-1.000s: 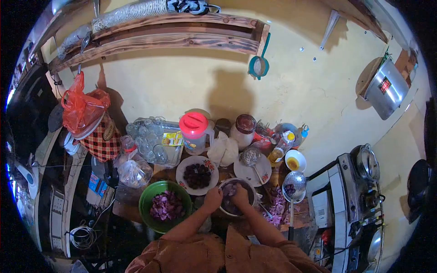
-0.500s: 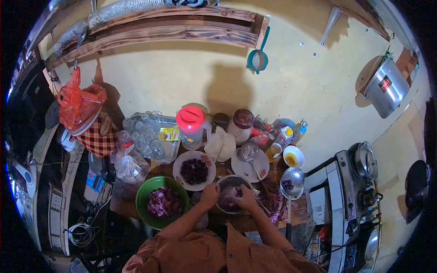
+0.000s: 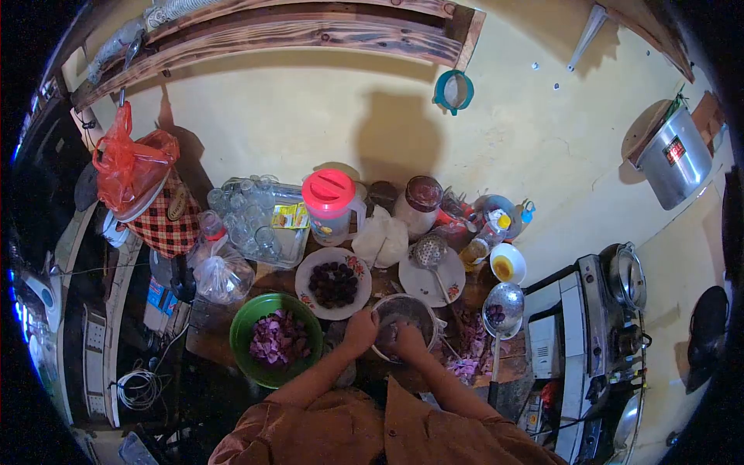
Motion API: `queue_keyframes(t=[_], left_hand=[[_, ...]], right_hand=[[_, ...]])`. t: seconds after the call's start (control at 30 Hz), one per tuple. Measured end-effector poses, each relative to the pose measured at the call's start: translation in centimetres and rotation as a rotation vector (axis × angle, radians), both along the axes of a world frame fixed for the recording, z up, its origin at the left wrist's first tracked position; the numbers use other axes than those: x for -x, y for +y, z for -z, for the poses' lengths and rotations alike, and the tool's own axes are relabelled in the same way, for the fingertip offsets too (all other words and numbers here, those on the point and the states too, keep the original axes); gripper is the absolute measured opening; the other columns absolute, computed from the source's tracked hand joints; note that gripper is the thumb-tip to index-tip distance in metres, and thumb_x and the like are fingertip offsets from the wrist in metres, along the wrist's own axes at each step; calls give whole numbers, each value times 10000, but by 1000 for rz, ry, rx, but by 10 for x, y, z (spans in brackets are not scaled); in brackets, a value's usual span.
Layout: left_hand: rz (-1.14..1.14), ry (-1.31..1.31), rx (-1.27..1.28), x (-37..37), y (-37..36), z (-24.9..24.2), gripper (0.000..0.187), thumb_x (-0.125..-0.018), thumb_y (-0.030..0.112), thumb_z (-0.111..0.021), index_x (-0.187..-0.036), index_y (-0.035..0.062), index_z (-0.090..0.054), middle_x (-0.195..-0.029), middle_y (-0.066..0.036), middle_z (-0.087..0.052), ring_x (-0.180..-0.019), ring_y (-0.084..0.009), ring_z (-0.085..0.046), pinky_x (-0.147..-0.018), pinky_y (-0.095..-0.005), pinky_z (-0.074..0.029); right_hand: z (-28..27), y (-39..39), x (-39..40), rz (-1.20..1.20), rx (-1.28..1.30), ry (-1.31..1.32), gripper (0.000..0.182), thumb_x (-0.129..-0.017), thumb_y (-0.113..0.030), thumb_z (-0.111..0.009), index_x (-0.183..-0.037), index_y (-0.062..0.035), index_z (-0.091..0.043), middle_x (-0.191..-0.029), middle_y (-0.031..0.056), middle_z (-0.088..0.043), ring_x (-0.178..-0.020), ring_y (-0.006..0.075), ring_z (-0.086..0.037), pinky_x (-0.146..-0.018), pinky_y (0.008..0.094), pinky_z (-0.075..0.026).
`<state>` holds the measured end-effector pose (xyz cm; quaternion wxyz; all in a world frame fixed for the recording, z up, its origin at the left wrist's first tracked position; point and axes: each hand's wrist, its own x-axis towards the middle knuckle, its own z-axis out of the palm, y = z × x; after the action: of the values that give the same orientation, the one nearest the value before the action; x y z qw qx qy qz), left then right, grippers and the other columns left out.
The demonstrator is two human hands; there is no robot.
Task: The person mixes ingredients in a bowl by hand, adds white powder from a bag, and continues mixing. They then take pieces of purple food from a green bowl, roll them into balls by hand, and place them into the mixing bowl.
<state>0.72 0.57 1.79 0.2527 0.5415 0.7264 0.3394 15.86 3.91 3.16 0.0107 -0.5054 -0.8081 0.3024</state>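
A metal pot with a whitish, wet-looking inside stands at the table's front. My left hand is closed on its left rim. Down inside the pot is my right hand, its fingers curled; what they hold, if anything, is hidden. Just behind the pot lies a flowered plate of small dark balls. To the left, a green basin holds purple chunks. A slotted ladle with a few purple pieces rests over a bowl on the right.
Purple scraps lie right of the pot. Behind are a white plate with a skimmer, a red-lidded pitcher, a tray of glasses, a jar and a white bowl. A stove stands far right.
My right hand has gone lower and slightly left inside the pot. My left hand stays at the rim. The camera view has shifted slightly.
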Motion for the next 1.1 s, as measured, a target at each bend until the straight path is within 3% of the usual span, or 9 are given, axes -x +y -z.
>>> queue_keyframes(t=[0.17, 0.23, 0.27, 0.33, 0.57, 0.63, 0.83, 0.97, 1.1], left_hand=[[-8, 37, -101, -1, 0, 12, 265, -868, 202, -446, -779, -37, -517, -743, -262, -545, -721, -439, -531, -651, -500, -417], [-8, 63, -43, -1, 1, 9, 263, -866, 205, -451, -784, -36, -516, -743, -266, -547, -718, -439, -532, -647, -500, -417], [-9, 65, -45, 0, 2, 8, 263, -866, 205, -451, -784, -36, -516, -743, -266, -547, -718, -439, -532, -647, -500, -417], [12, 36, -38, 1, 2, 10, 266, -863, 213, -459, -797, -37, -517, -744, -264, -549, -728, -436, -537, -661, -500, -419], [5, 29, 16, 1, 3, 0, 245, -851, 178, -485, -787, -58, -506, -695, -261, -542, -689, -425, -542, -631, -504, -421], [6, 30, 29, 0, 1, 2, 254, -858, 215, -458, -814, -24, -533, -759, -260, -562, -753, -428, -550, -665, -497, -437], [38, 83, 14, 0, 1, 3, 253, -858, 204, -456, -807, -33, -528, -747, -256, -558, -747, -422, -549, -671, -490, -442], [12, 69, 47, 1, 0, 1, 251, -856, 198, -458, -807, -39, -527, -750, -253, -563, -744, -418, -554, -671, -488, -445], [22, 59, 30, 2, 2, 9, 250, -852, 193, -464, -813, -45, -530, -747, -259, -561, -747, -424, -552, -684, -487, -446]], right_hand=[[32, 11, 10, 31, -78, -192, 485, -689, -285, -668, -1027, 9, -483, -862, 248, -599, -793, 399, -600, -707, 478, -485], [29, 15, 14, 12, -99, -244, 243, -877, -165, -411, -1000, 23, -504, -841, 216, -597, -788, 360, -608, -674, 448, -498], [28, 16, 15, 12, -101, -242, 243, -877, -165, -411, -1000, 23, -504, -841, 216, -597, -788, 360, -608, -674, 448, -498], [28, 16, 15, 33, -193, -184, 342, -736, -233, -611, -977, -11, -515, -816, 233, -599, -795, 391, -599, -692, 478, -486], [7, 37, 3, 22, -55, -143, 480, -699, -280, -663, -1042, -8, -467, -872, 253, -580, -839, 419, -574, -754, 478, -464], [-16, 28, -7, 40, -74, 161, 735, -634, -363, -726, -1163, 20, -389, -1070, 318, -481, -994, 452, -500, -842, 472, -426], [-38, -20, -25, -225, -124, 110, 1051, -501, -354, -817, -1327, -15, -261, -1298, 309, -265, -1166, 436, -374, -964, 438, -350], [-34, -14, -30, -193, 48, 152, 993, -498, -250, -822, -1310, -27, -294, -1248, 309, -322, -1147, 464, -375, -950, 456, -364], [-44, 5, -35, -264, -25, 250, 842, -481, -215, -815, -1224, -67, -448, -1151, 192, -470, -1087, 384, -454, -905, 428, -390]])
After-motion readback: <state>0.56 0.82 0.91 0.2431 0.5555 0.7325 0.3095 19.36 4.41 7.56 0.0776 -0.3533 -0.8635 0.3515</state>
